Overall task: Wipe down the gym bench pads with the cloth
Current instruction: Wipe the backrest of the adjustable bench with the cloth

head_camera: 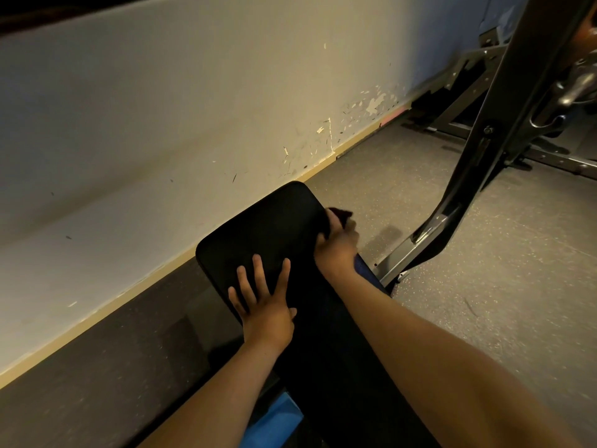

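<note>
While my left grip (265,305) lies spread on the bench pad (258,227), my right grip (336,250) squeezes the dark cloth (340,215) at the pad's side.

I see 1 black bench pad (268,227), smooth with rounded corners, lying flat and angled away from me. The dark cloth (340,215) is bunched against its right edge.

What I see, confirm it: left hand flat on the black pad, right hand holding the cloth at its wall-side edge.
Wrong edge: the head view shows the right hand holding the cloth at the black pad's edge away from the wall. The left hand lies flat.
</note>
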Demonstrator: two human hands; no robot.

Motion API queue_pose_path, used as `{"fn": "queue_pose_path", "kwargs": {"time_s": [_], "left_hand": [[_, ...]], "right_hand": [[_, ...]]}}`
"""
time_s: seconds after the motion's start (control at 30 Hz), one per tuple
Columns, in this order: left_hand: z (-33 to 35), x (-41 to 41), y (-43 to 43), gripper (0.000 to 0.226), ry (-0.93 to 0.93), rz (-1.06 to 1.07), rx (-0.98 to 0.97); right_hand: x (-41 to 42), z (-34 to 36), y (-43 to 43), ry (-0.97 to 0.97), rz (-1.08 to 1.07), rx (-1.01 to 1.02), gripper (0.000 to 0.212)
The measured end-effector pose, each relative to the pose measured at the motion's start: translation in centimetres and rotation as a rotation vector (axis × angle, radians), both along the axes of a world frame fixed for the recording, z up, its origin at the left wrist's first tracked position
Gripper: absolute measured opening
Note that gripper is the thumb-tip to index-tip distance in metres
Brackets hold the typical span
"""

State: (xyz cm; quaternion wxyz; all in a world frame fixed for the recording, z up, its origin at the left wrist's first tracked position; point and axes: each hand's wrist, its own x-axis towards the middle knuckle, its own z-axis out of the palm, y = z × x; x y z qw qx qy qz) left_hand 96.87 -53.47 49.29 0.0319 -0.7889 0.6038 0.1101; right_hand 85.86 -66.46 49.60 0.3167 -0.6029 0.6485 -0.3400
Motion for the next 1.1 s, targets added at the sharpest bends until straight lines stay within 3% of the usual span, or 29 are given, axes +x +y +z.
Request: {"fn": "queue_pose_path", "kwargs": {"time_s": [0.2, 0.37, 0.47, 0.57, 0.63, 0.77, 0.83, 0.87, 0.97, 1.1], "left_hand": [[-1.0, 0.5, 0.1, 0.093, -0.020, -0.010, -0.067], [-1.5, 2.0, 2.3, 0.075, -0.017, -0.117, -0.158], [-0.8, 3.5, 4.4, 0.067, 0.156, -0.067, -0.262], [1.1, 6.2, 4.7, 0.074, 0.391, 0.222, -0.331], [2.2, 8.0, 3.6, 0.080, 0.474, 0.310, -0.387], [2.9, 11.0, 2.2, 0.062, 0.653, 0.180, -0.431], [1.9, 12.0, 2.2, 0.077, 0.668, 0.100, -0.487], [1.4, 12.3, 2.2, 0.073, 0.660, 0.079, -0.491], [0.4, 12.3, 2.2, 0.067, 0.703, 0.049, -0.604], [0.0, 12.4, 1.4, 0.083, 0.667, 0.016, -0.632]], "right_hand": [[0.7, -1.3, 3.1, 0.152, 0.102, -0.034, 0.062], [-2.2, -5.2, 9.0, 0.081, -0.088, -0.009, 0.061], [-1.9, -4.8, 10.4, -0.060, -0.172, 0.064, 0.059], [1.2, -2.4, 10.3, -0.063, -0.076, -0.012, 0.056], [5.2, -0.4, 9.4, 0.038, 0.096, -0.133, 0.055], [14.1, 3.3, 7.1, 0.188, 0.407, -0.341, 0.049], [16.4, 4.4, 6.2, 0.269, 0.508, -0.384, 0.050], [16.9, 4.7, 5.7, 0.331, 0.544, -0.407, 0.050], [16.8, 5.4, 4.0, 0.569, 0.560, -0.480, 0.037], [14.0, 7.3, -0.6, 0.716, 0.397, -0.298, 0.035]]}}
